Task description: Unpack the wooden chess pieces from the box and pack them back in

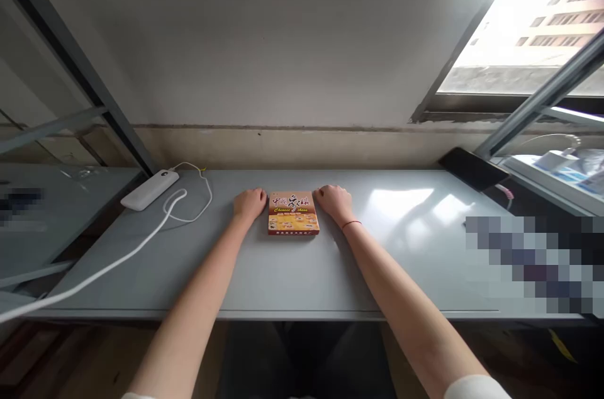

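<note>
A Chinese chess box [293, 214], closed and printed in red, white and yellow, lies flat on the grey desk [287, 279]. My left hand [250, 202] rests on the desktop just left of the box, its fingers curled into a fist. On the other side, my right hand [334, 201] is closed the same way, close to the upper right corner of the box. Neither fist shows anything in it. A thin red string circles my right wrist.
A white power strip [150, 190] with a white cable [141, 250] lies at the desk's left. A black flat device [472, 167] leans at the right by the metal frame. Behind the desk stands a wall [283, 46], with a window [528, 40] at upper right.
</note>
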{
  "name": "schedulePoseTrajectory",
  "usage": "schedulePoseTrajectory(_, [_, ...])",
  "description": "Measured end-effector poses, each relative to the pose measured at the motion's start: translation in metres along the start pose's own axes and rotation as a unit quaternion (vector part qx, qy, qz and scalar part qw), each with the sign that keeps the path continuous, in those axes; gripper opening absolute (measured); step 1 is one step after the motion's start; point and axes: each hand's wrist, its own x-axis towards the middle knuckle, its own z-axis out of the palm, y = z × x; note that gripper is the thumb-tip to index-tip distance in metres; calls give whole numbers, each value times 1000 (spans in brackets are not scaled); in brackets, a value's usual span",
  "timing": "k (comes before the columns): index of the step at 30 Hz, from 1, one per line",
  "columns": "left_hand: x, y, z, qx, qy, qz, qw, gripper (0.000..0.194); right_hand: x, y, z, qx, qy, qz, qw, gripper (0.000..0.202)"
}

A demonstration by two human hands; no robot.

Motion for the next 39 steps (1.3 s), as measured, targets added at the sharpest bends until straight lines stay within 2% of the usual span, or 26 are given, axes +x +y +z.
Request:
schedulePoseTrajectory(8, [-3, -9, 1, -10, 4, 29, 1000, 32, -3, 4, 0, 20, -7, -8, 1000, 44])
schedulePoseTrajectory(17, [-10, -14, -4, -38, -3, 65, 997, 24, -9, 10, -3, 56, -15, -26, 998, 34])
schedulePoseTrajectory(30, [-7, -15, -1, -41, -11, 88, 995, 21, -9, 11, -3, 79, -15, -27, 996, 31])
schedulePoseTrajectory(39, [-7, -15, -1, -36, -12, 80, 996, 22, -10, 12, -2, 92, -12, -31, 995, 29])
